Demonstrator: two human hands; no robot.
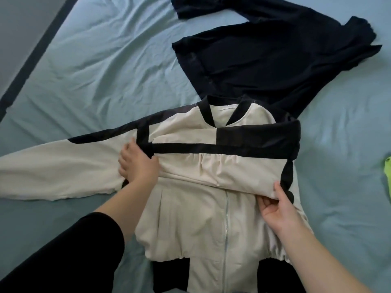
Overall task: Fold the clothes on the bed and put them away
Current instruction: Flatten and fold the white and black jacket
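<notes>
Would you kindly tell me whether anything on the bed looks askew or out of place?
Nothing damaged. The cream-and-black jacket looks lopsided: one sleeve is folded across its chest, the other sleeve stretches out flat to the left. Beyond it, a dark garment lies rumpled and unfolded.

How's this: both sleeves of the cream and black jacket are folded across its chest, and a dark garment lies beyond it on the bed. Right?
Not quite. Only one sleeve is folded across the chest of the cream and black jacket; the other sleeve lies stretched out on the bed sheet. The dark garment does lie beyond it. The head view shows this.
</notes>
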